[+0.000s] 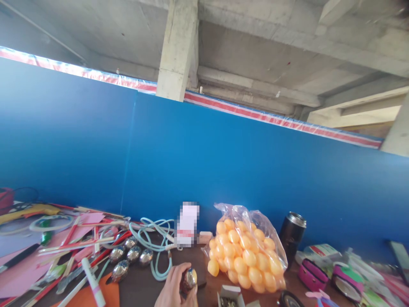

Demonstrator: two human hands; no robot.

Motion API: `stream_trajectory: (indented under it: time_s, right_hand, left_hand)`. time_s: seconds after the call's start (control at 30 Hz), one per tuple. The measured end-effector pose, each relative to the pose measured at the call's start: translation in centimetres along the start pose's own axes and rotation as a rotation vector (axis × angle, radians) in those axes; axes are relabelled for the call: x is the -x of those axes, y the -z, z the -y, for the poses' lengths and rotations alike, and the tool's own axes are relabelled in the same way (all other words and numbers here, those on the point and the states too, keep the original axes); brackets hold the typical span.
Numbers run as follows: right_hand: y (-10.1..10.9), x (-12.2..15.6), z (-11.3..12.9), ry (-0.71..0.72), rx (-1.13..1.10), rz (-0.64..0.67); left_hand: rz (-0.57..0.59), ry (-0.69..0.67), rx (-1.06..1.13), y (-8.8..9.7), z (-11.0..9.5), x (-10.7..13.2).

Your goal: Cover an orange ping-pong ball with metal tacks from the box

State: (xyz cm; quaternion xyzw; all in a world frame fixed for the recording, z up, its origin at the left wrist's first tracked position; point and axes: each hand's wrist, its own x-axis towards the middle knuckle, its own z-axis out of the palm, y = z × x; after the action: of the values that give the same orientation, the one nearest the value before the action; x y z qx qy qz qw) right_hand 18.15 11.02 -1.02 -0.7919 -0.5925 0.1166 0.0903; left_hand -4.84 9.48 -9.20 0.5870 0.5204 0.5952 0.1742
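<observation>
My left hand [174, 288] reaches in from the bottom edge, its fingers and thumb closed around a shiny metal ball [191, 277]. The lower part of the hand is cut off by the frame. Several similar mirror-like silver balls [133, 254] lie on the dark table to the left of it. Just right of the hand is a small open white box [230, 294] with small metallic pieces inside. A clear plastic bag of orange balls [246, 256] stands behind that box. My right hand does not show.
Looped pale blue cord [151, 232] and a blurred-out upright phone-like object [187, 224] sit behind the hand. Sticks, paper and a white marker [93, 282] clutter the left. A black bottle [292, 236] and pink pouch [313, 275] stand right. A blue partition [223, 162] backs the table.
</observation>
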Motion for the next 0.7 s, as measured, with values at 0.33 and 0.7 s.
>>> stream_trajectory:
  time_s: [0.33, 0.7]
  right_hand:
    - [4.1, -7.9, 4.0, -0.096, 0.027, 0.154]
    - [1.1, 1.7, -1.2, 0.022, -0.015, -0.012]
  left_hand:
    - [0.008, 0.017, -0.007, 0.1, -0.1, 0.0]
    - [0.040, 0.027, -0.026, 0.2, -0.2, 0.0]
